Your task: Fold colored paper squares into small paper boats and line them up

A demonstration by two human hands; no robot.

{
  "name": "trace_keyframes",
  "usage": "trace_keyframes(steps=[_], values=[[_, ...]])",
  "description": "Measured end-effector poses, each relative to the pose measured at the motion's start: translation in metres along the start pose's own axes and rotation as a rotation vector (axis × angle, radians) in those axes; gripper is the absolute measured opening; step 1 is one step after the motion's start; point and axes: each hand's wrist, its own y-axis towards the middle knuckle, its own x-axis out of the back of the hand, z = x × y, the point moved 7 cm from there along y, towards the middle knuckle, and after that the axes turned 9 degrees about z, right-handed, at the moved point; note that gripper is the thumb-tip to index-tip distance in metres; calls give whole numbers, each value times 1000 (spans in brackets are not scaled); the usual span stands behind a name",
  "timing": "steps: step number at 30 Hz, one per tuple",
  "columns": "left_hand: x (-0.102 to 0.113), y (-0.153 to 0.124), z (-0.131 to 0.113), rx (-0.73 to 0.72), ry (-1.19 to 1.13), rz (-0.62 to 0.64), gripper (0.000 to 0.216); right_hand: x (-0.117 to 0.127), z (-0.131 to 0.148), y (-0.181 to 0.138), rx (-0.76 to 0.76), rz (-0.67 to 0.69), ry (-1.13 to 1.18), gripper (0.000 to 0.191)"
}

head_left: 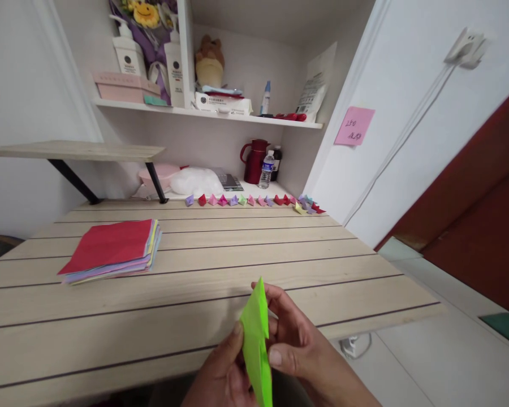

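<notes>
A bright green sheet of folded origami paper (257,345) is held upright over the table's front edge, its pointed tip up. My left hand (227,362) grips it from the left, thumb pressed on its face and the other fingers behind. On the other side, my right hand (299,345) has its thumb at the paper's right edge and its fingers curled behind. A stack of coloured paper (110,246), red sheet on top, lies on the left of the table, apart from both hands.
Small folded paper pieces (223,200) line the back of the wooden table (220,243), bunched at the right. A raised wooden stand (76,150) is at the back left. Behind are a red jug (255,161), a water bottle (266,169) and a loaded shelf (280,120).
</notes>
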Motion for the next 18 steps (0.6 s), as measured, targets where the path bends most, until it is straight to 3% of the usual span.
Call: trace_keyframes(steps=[6,10,18], values=[[7,0,-1,-25,15,-90,22,7,10,-2,39,-36,-128,62],[4,-1,0,-15,19,-95,16,10,13,-2,19,-77,-159,69],[13,3,0,-20,61,-94,43,7,12,0,-22,-60,-163,72]])
